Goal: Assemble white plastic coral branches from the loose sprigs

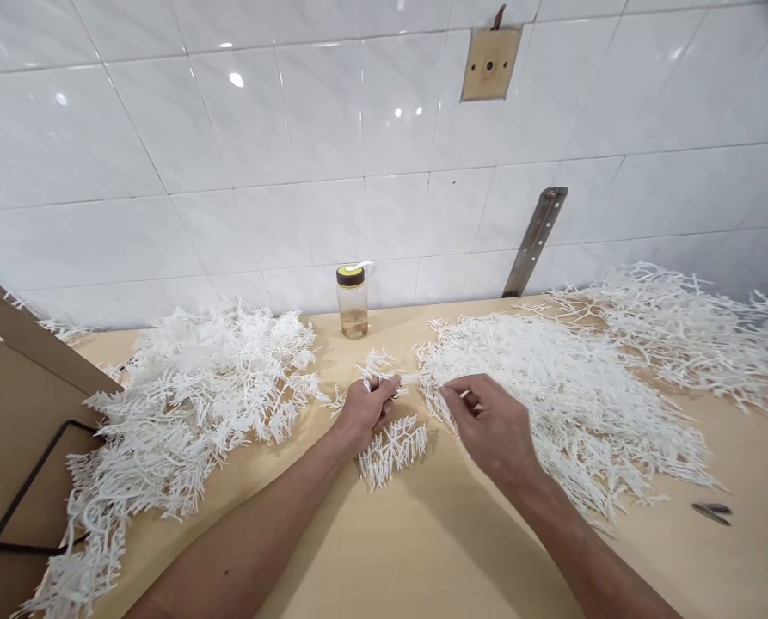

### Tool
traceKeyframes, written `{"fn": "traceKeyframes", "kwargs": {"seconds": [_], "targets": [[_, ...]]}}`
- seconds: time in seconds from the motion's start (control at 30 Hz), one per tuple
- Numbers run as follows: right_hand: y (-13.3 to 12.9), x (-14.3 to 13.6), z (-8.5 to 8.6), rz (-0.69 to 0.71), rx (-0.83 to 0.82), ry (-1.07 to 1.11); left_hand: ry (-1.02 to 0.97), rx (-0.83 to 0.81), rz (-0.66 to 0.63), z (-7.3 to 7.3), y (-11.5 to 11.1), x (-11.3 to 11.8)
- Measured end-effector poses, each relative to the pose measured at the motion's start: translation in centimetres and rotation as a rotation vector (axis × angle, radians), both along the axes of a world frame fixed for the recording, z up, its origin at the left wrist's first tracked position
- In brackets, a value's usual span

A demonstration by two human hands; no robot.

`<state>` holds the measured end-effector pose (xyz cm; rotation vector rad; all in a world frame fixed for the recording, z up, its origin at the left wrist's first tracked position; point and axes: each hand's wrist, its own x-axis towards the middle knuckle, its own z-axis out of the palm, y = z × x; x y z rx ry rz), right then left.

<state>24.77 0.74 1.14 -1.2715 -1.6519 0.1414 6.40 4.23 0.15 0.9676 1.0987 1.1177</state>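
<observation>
My left hand (365, 414) is closed, thumb against fingers, on a white branched plastic sprig (376, 364) whose twigs stick out above the fingers. Just below it, a comb-like white sprig (393, 451) rests on the table. Across a small gap, my right hand (492, 423) pinches thumb and fingertips together at the left edge of a big heap of white sprigs (551, 370). Whatever lies between those fingertips is too small to make out. To the left of my left hand spreads another heap of white branched sprigs (209, 370).
A clear bottle (353, 308) with a dark lid stands by the tiled wall. Looser white strands (699, 331) lie at the far right. A brown panel (28, 404) with a black frame is at left. A small dark metal piece (712, 513) lies right; a metal bracket (536, 242) leans behind.
</observation>
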Motion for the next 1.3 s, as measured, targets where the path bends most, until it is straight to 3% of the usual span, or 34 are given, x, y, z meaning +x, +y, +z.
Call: {"fn": "traceKeyframes", "kwargs": {"seconds": [0.2,0.5,0.67,0.93,1.13,1.3], "targets": [[1.5,3.8,0.5,-0.332,0.014,0.043,-0.014,-0.027,-0.024,0.1,0.0,-0.1],[1.7,4.3,0.8,-0.381,0.065,-0.003,-0.026,-0.032,-0.027,-0.1,0.2,-0.1],[1.1,2.6,0.6,-0.282,0.054,0.09,-0.014,-0.017,-0.03,-0.5,0.4,-0.1],[-0.1,-2.1,-1.3,0.161,-0.114,-0.002,0.039,0.022,-0.055,-0.2,-0.2,0.4],[0.2,-2.3,-2.0,0.16,-0.179,0.03,0.12,0.083,-0.056,-0.2,-0.9,1.1],[0.3,-2.3,-2.0,0.138,-0.334,0.145,0.188,0.112,-0.029,-0.4,-1.0,1.4]]}}
